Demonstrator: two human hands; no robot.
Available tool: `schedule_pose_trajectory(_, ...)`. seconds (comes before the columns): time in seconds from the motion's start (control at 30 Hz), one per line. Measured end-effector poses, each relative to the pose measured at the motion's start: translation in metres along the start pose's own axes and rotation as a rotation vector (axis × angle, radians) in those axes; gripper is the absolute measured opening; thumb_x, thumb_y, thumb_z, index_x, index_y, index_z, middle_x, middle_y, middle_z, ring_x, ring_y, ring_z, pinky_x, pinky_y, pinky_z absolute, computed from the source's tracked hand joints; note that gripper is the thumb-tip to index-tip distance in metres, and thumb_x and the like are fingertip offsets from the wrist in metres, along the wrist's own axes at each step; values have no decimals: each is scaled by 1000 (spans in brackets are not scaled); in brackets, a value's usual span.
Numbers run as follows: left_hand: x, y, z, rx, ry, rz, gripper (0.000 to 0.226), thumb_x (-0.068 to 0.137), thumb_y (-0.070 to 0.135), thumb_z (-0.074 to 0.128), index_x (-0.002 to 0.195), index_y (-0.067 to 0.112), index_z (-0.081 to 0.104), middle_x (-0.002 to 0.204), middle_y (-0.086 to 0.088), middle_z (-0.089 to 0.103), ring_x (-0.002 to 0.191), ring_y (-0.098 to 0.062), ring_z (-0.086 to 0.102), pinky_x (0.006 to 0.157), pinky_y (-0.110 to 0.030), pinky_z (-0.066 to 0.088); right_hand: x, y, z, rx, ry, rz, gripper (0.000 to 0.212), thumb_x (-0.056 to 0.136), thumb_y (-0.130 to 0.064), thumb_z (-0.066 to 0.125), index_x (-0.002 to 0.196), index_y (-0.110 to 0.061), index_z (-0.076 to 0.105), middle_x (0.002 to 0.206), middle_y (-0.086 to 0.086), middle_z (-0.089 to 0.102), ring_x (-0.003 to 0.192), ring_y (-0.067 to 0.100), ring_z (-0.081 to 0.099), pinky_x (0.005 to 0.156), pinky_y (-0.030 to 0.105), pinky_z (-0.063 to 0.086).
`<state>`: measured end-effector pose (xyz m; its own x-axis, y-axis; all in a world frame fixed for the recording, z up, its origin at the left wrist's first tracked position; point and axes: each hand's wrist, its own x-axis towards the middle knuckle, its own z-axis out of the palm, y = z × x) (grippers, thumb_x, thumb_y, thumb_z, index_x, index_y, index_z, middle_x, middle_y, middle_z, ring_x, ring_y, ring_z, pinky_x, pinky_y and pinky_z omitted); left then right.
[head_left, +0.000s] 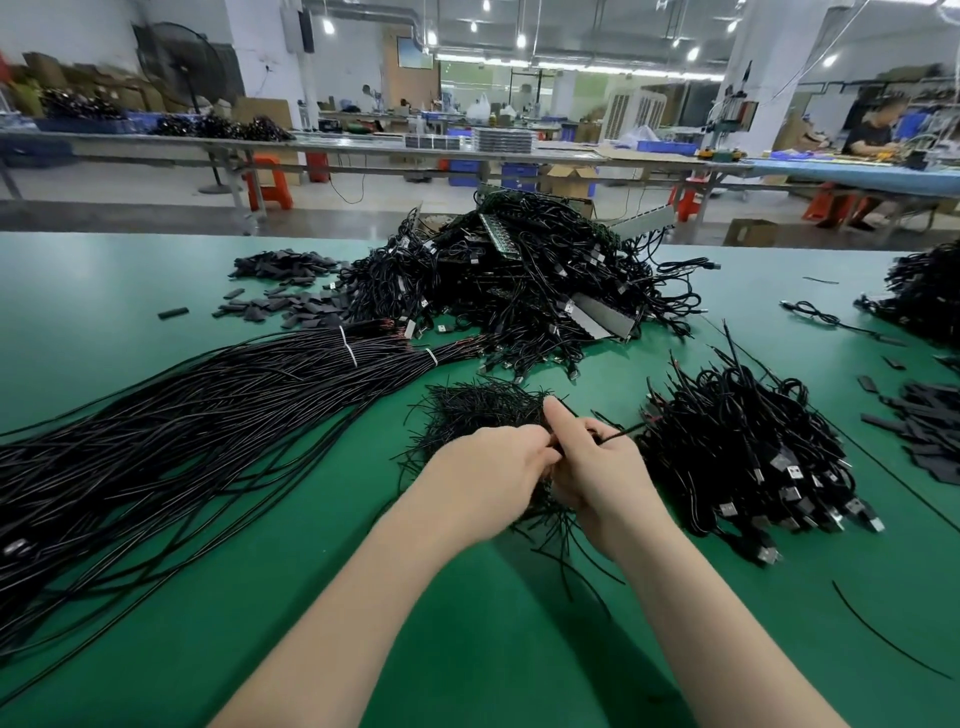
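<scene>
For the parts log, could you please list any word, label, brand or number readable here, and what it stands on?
None can be read.
Thin black wire pinched by left hand and right hand: no marking.
White ties on the long black cable bundle: blank.
Framed board on far wall: too blurred.

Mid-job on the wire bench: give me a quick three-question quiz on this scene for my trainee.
1. True or false: the left hand and right hand meet over the pile of short wires, and the right pinches a thin black wire.
2. What binds the long cable bundle? A: white ties. B: red tape. C: blue clips.
3. Fill in: the heap of USB-plug cables lies on the person's ____ side of the hands.

Key: 1 true; 2 A; 3 right.
</scene>
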<state>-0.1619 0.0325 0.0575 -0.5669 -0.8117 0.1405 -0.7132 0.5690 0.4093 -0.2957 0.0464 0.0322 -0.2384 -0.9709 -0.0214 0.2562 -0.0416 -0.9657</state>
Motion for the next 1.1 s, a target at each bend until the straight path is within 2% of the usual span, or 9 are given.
schedule_pose_trajectory(0.07,1,-6,4,95,93,-13,25,103,37,32,82,25,39,77,7,50,73,-24,52,62,-35,38,1,4,-3,59,-92,59,44,70,-55,70,76,-12,59,51,-5,49,41,7,35,40,18,29)
schedule_pose_trajectory(0.13,4,-18,0,-104,189,-116,26,102,34,33,79,24,41,71,6,51,68,-22,52,61,-37,39,3,7,-10,-133,-116,-26,55,66,-64,68,93,-17,66,65,-6,60,49,4,46,47,16,37)
schedule_pose_trajectory(0.27,7,-37,-16,-849,344,-348,30,104,26,33,77,19,46,64,8,43,62,-16,41,65,-33,39,10,26,-31,-1232,27,-219,46,76,-58,72,112,-28,68,100,-5,64,88,8,60,74,20,47)
schedule_pose_trajectory(0.33,7,-40,-22,-1292,325,-426,32,107,28,31,80,20,46,59,10,39,53,-11,40,58,-26,38,9,34,-32,-1329,54,-186,42,81,-52,71,114,-28,70,109,-6,63,99,14,60,81,28,49)
schedule_pose_trajectory(0.4,5,-41,-27,-1499,294,-443,34,108,31,30,81,21,47,57,11,38,49,-8,41,56,-24,38,8,35,-30,-1312,105,-255,26,85,-45,70,103,-29,75,103,-7,68,96,15,63,77,29,51)
schedule_pose_trajectory(0.63,4,-36,-24,-1233,253,-328,31,107,30,30,82,20,46,59,12,39,53,-8,40,59,-25,37,7,19,-33,-1271,159,-214,14,82,-49,72,85,-36,77,76,-14,71,68,9,63,57,26,52)
schedule_pose_trajectory(0.77,5,-33,-21,-1092,238,-300,32,106,27,31,81,19,47,59,12,39,55,-9,39,58,-23,36,9,8,-37,-1097,152,-167,17,76,-49,77,76,-32,76,65,-17,68,64,2,63,60,29,55)
schedule_pose_trajectory(0.9,5,-32,-17,-1043,221,-299,32,107,27,32,80,18,48,57,13,39,55,-9,38,59,-23,35,12,1,-40,-1026,110,-166,13,82,-38,76,86,-27,78,67,-21,65,68,-7,60,56,8,41)
schedule_pose_trajectory(1.1,6,-27,-13,-1013,219,-292,32,106,28,33,80,18,48,57,14,40,56,-9,37,59,-22,35,11,-11,-43,-1149,148,-270,15,90,-21,69,101,-16,77,92,-4,75,81,6,65,81,19,51)
